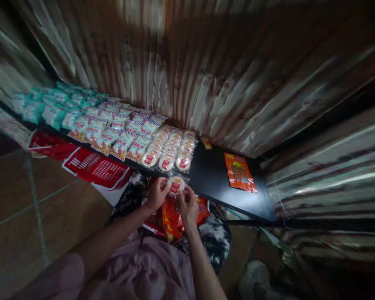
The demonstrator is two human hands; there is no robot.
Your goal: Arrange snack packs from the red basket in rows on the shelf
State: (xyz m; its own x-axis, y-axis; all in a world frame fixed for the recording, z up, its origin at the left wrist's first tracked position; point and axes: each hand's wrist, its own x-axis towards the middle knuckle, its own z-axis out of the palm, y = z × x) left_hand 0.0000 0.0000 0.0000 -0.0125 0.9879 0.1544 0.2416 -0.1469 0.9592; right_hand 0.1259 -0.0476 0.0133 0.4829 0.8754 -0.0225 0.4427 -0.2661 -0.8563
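Observation:
My left hand (pixel 156 193) and my right hand (pixel 188 206) together pinch one clear round snack packet with a red label (pixel 176 184), just below the front edge of a black shelf (pixel 212 175). Rows of the same round packets (pixel 171 151) lie on the shelf right above my hands. Beneath my hands, on my lap, sits a pile of orange and red packets (pixel 173 218).
Further left on the shelf lie red-and-white packets (pixel 112 133) and teal packets (pixel 46 106). A single orange packet (pixel 240 172) lies on the shelf's right part. Corrugated metal wall (pixel 206 75) stands behind. Red printed sheets (pixel 96 166) hang below the shelf over a tiled floor.

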